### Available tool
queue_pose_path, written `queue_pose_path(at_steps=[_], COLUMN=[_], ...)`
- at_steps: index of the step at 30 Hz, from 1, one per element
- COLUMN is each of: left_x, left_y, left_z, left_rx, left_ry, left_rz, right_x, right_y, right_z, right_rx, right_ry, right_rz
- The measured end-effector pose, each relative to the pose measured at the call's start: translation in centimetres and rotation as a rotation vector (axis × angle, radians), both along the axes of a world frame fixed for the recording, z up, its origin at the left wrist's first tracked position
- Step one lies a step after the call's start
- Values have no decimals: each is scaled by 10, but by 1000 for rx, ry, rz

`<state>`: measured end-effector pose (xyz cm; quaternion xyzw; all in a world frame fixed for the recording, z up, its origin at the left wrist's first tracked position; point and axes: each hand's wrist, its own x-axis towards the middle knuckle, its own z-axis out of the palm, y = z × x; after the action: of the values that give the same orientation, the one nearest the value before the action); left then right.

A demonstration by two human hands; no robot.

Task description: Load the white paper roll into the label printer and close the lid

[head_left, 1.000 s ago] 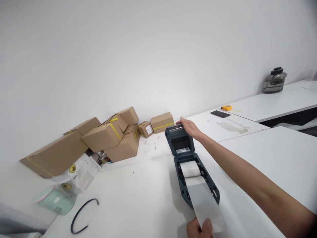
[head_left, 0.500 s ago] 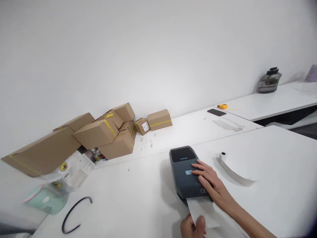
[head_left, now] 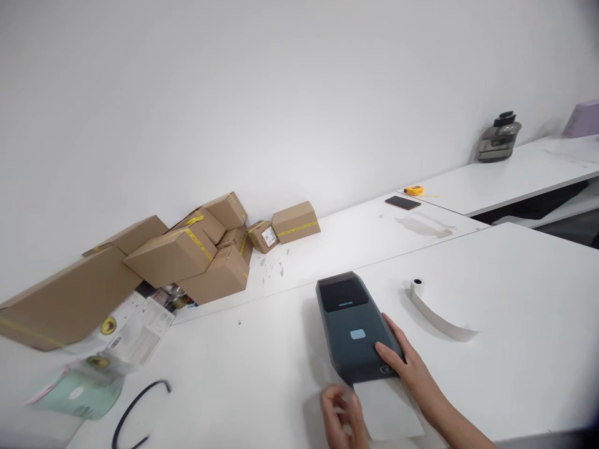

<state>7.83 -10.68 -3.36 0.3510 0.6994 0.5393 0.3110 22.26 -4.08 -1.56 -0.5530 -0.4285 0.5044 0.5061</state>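
A dark grey label printer [head_left: 344, 327] with a black glossy panel and a pale blue window stands on the white table. My right hand [head_left: 405, 362] grips its right side, thumb on the top cover and fingers along the edge. From the printer's near end a white paper sheet [head_left: 386, 408] sticks out flat. Beside the sheet's left edge is my left hand [head_left: 344, 415], blurred, its fingers loosely curled and apart from the thumb. I see nothing held in it.
A partly unrolled paper roll [head_left: 416, 287] lies to the right. Cardboard boxes [head_left: 171, 255] are piled at back left. Plastic packages [head_left: 140, 330] and a black curved strip [head_left: 133, 405] lie below them. A phone [head_left: 402, 202] and yellow tape measure [head_left: 414, 190] lie farther back.
My left hand has let go of the paper sheet and moved up and left. My right hand has shifted from lying across the printer's top to gripping its right side.
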Motion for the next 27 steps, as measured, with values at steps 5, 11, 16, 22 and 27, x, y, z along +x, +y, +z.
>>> queue_pose_path(at_steps=[5,11,16,22,27], left_x=[-5,-2,-3,-6,-15], left_y=[35,53,53,58,35], left_z=[49,51,34,37,29], left_rx=[29,23,8,6,5], left_ry=[-286,-475,-442,-375,-289], left_rz=[-138,-292,-253,-285,-221], right_x=[-3,-1,0,-1,7], right_y=[1,0,0,1,2], right_z=[1,-3,-9,-6,-22], right_rx=[10,-17,21,65,99], right_ry=[15,-1,-87,-64,-40], right_rz=[-17,-11,-58,-8,34])
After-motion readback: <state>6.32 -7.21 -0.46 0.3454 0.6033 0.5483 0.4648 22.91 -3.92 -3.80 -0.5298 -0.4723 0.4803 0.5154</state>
